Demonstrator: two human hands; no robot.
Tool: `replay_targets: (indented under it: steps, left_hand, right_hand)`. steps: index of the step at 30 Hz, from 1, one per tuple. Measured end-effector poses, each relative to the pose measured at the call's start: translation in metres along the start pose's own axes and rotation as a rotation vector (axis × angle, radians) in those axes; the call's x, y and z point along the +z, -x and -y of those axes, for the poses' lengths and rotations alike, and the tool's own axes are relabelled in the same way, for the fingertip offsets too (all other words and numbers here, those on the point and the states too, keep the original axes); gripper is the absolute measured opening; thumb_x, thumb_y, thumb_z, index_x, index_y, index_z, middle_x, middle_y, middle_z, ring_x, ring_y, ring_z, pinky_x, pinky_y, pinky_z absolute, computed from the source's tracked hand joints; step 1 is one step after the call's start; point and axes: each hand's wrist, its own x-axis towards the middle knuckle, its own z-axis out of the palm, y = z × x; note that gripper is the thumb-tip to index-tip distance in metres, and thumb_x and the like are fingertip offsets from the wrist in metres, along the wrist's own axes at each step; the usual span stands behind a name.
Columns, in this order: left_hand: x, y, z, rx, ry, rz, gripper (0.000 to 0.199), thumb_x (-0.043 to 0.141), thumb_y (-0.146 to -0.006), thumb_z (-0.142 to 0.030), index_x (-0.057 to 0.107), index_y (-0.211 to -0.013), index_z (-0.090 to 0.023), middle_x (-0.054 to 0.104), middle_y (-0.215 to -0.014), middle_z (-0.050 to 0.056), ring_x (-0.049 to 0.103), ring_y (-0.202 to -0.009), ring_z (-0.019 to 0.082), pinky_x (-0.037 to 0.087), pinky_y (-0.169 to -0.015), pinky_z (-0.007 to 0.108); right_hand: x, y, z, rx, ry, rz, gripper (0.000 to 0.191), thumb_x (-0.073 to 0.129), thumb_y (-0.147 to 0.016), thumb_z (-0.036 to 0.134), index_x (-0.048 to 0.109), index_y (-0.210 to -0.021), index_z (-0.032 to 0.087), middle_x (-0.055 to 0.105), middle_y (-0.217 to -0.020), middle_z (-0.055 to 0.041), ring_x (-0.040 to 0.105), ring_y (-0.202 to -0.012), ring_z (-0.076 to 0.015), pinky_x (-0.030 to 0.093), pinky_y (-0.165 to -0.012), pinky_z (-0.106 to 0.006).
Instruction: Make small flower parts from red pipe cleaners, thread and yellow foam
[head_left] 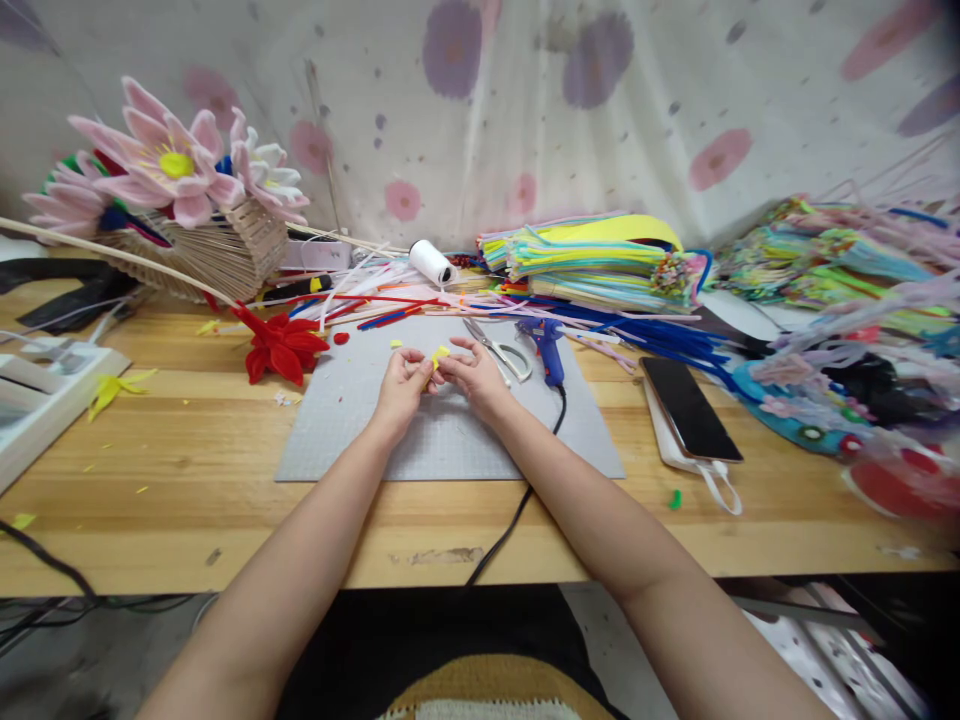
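Observation:
Over the grey cutting mat (345,440), both my hands pinch one small yellow piece (440,354) that looks like felt or foam. My left hand (405,385) grips it from the left, fingers closed. From the other side my right hand (476,378) holds its edge between thumb and fingertips. Just beyond the right hand lie scissors (501,352) with grey handles. A blue glue gun (546,350) rests to their right, its black cord running toward me. Another yellow scrap (396,344) lies on the mat near my left hand.
A red fuzzy flower (281,345) lies left of the mat. Pink flowers (169,160) stand in a wooden-stick basket (232,250). Behind the mat are pipe-cleaner bundles (592,260) and a white thread spool (431,263). A phone (690,408) lies right; a white power strip (52,400), left.

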Motion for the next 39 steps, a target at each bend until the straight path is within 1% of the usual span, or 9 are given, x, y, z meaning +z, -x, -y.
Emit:
replay_targets:
  steps: [5,9,13,18,24,29,35,37,39]
  left_hand:
    - [-0.001,0.001,0.000,-0.090,-0.042,0.056,0.033,0.066,-0.068,-0.035,0.042,-0.082,-0.018,0.062,-0.056,-0.004,0.051,-0.044,0.006,0.038,-0.049,0.019]
    - [-0.004,0.002,-0.004,-0.165,-0.045,0.107,0.032,0.066,-0.067,-0.041,0.050,-0.079,-0.016,0.064,-0.064,0.000,0.054,-0.048,0.007,0.041,-0.051,0.019]
    - [-0.006,0.002,-0.005,-0.214,-0.060,0.140,0.034,0.064,-0.069,-0.043,0.059,-0.083,-0.013,0.066,-0.068,0.003,0.057,-0.051,0.008,0.046,-0.055,0.022]
    - [-0.006,0.003,-0.006,-0.218,-0.105,0.132,0.032,0.064,-0.070,-0.040,0.062,-0.081,-0.010,0.066,-0.070,0.005,0.059,-0.052,0.009,0.048,-0.055,0.023]
    - [-0.005,0.004,-0.006,-0.182,-0.088,0.115,0.030,0.067,-0.067,-0.038,0.055,-0.079,-0.014,0.065,-0.068,0.003,0.061,-0.054,0.012,0.048,-0.054,0.024]
    - [-0.005,0.003,-0.001,-0.080,-0.096,0.097,0.027,0.069,-0.064,-0.037,0.057,-0.075,-0.016,0.062,-0.074,0.002,0.060,-0.066,0.013,0.048,-0.058,0.025]
    - [-0.006,0.002,-0.002,0.243,-0.274,0.006,0.009,0.069,-0.064,-0.026,0.066,-0.067,-0.018,0.057,-0.092,0.005,0.053,-0.095,0.016,0.043,-0.081,0.026]
    - [-0.005,0.004,-0.003,0.278,-0.265,0.045,0.006,0.068,-0.066,-0.025,0.066,-0.067,-0.019,0.058,-0.097,0.006,0.052,-0.099,0.017,0.041,-0.088,0.029]
    - [-0.004,0.005,-0.004,0.267,-0.227,0.105,0.008,0.066,-0.069,-0.027,0.066,-0.069,-0.019,0.060,-0.098,0.006,0.053,-0.100,0.018,0.039,-0.091,0.033]
  right_hand:
    - [-0.004,-0.004,0.001,-0.074,0.073,-0.097,0.057,0.076,-0.048,0.030,0.044,-0.093,0.020,0.058,-0.066,0.0067,0.057,-0.060,-0.0094,0.047,-0.065,-0.027]
    - [-0.005,-0.004,0.004,-0.136,0.152,-0.111,0.053,0.074,-0.052,0.031,0.043,-0.093,0.020,0.058,-0.068,0.0060,0.057,-0.060,-0.0090,0.046,-0.066,-0.027]
    - [-0.005,-0.003,0.007,-0.170,0.172,-0.128,0.050,0.072,-0.053,0.030,0.042,-0.092,0.020,0.058,-0.067,0.0061,0.056,-0.059,-0.0096,0.045,-0.065,-0.027]
    - [-0.006,-0.003,0.006,-0.174,0.164,-0.142,0.050,0.072,-0.052,0.030,0.042,-0.091,0.020,0.058,-0.066,0.0065,0.056,-0.059,-0.0096,0.045,-0.065,-0.028]
    - [-0.008,-0.006,0.003,-0.146,0.117,-0.161,0.050,0.073,-0.050,0.029,0.042,-0.089,0.021,0.058,-0.064,0.0077,0.055,-0.055,-0.0080,0.045,-0.061,-0.026]
    - [-0.008,-0.005,0.003,-0.052,0.028,-0.131,0.051,0.074,-0.049,0.025,0.042,-0.089,0.021,0.058,-0.062,0.0080,0.056,-0.056,-0.0084,0.046,-0.061,-0.026]
    - [-0.010,0.001,0.010,0.280,-0.146,0.034,0.044,0.074,-0.051,0.014,0.048,-0.086,0.019,0.060,-0.066,0.0049,0.054,-0.055,-0.0065,0.046,-0.055,-0.021]
    - [-0.011,0.002,0.013,0.347,-0.195,0.103,0.041,0.073,-0.052,0.011,0.052,-0.086,0.018,0.060,-0.068,0.0036,0.054,-0.056,-0.0061,0.046,-0.054,-0.019]
    - [-0.011,0.003,0.014,0.381,-0.232,0.170,0.037,0.072,-0.053,0.010,0.055,-0.085,0.017,0.061,-0.070,0.0024,0.054,-0.057,-0.0064,0.046,-0.053,-0.018]
